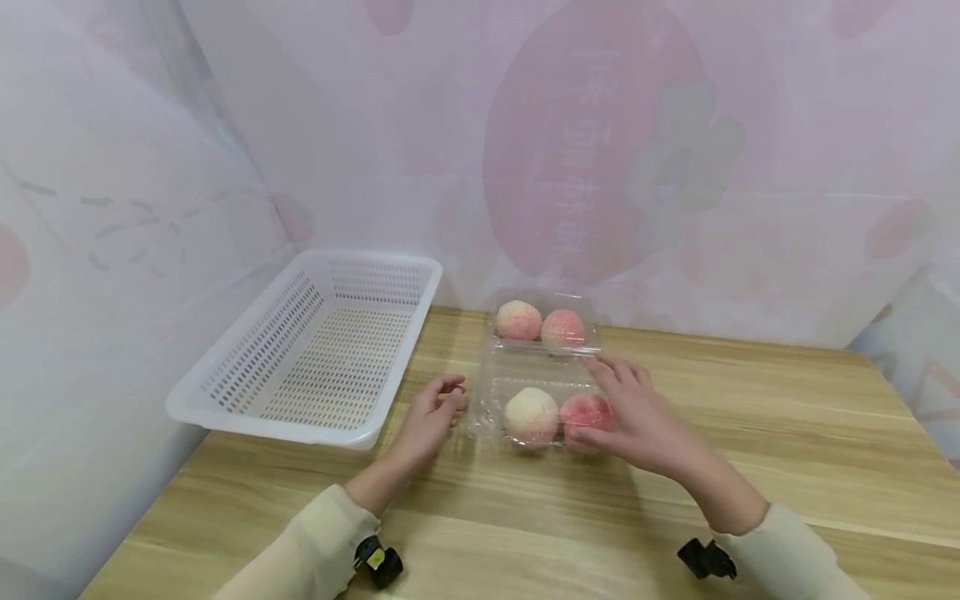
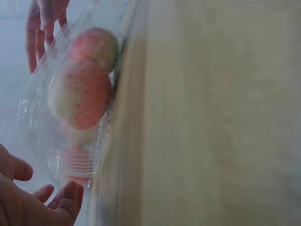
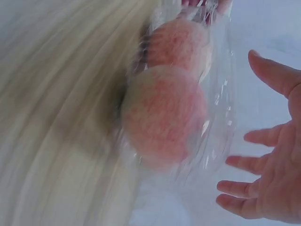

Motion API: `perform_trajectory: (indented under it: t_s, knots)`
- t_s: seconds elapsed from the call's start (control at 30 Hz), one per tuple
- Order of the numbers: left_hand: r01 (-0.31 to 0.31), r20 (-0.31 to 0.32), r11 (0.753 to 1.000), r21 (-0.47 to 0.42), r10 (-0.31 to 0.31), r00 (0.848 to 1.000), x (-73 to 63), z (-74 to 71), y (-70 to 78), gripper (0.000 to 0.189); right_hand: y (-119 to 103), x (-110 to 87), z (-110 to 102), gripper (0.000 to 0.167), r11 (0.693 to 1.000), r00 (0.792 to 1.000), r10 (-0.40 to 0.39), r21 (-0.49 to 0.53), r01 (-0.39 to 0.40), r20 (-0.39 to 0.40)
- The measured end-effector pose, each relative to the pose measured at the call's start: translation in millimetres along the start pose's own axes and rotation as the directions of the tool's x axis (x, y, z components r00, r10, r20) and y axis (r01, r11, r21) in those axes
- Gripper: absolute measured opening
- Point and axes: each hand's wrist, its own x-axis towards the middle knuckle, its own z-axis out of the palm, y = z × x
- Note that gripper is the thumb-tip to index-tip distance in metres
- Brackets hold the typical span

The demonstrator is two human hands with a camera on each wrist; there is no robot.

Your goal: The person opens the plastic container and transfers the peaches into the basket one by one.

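Observation:
Clear plastic packaging (image 1: 551, 367) lies on the table, with two pink-and-cream peaches showing in its rear part and two in its front part. In front are a paler peach (image 1: 531, 414) and a redder one (image 1: 584, 414). Just off the packaging's left edge is my left hand (image 1: 429, 417), fingers loosely bent and gripping nothing; the left wrist view shows the fingertips close to the plastic. Over its right side reaches my right hand (image 1: 637, 417), fingers straight and spread. In the right wrist view this hand (image 3: 277, 174) stands apart from the plastic around the peaches (image 3: 162, 117).
A white perforated plastic basket (image 1: 405, 367) stands on the left of the wooden table (image 1: 787, 417). Behind the table hangs a pale pink printed sheet (image 1: 420, 167), and similar sheeting closes off the left side.

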Motion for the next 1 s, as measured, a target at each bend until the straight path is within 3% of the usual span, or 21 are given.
perform_trajectory:
  t_s: [0.23, 0.33, 0.5, 0.63, 0.77, 1.0]
  knots:
    - [0.013, -0.045, 1.000, -0.005, -0.013, 0.999, 21.1, 2.2, -2.2, 0.036, -24.7, 22.6, 19.9, 0.073, 0.982, 0.985, -0.173, -0.086, 0.170, -0.026]
    - [0.003, -0.063, 1.000, -0.005, -0.004, 0.998, 30.8, 3.4, -0.6, 0.035, -33.9, 29.4, 27.8, 0.072, 0.975, 0.981, -0.196, -0.106, 0.194, -0.004]
    - [0.000, -0.067, 1.000, -0.025, -0.002, 0.998, 46.4, 5.6, 2.6, 0.036, -43.3, 38.9, 38.0, 0.070, 0.978, 0.978, -0.207, -0.022, 0.208, 0.035]
    - [-0.017, -0.030, 1.000, 0.005, 0.018, 0.999, 55.9, 6.4, 4.2, 0.037, -47.2, 40.9, 43.7, 0.071, 0.983, 0.982, -0.181, 0.015, 0.181, 0.043]
    - [-0.018, 0.027, 0.999, 0.040, 0.017, 0.999, 61.1, 4.7, 3.4, 0.038, -50.3, 43.3, 45.3, 0.070, 0.988, 0.987, -0.150, -0.015, 0.151, 0.057]
    - [-0.023, 0.149, 0.999, -0.043, 0.029, 0.988, 61.7, -2.5, -7.3, 0.041, -52.0, 43.8, 46.4, 0.071, 0.985, 0.988, -0.143, -0.086, 0.147, 0.054]
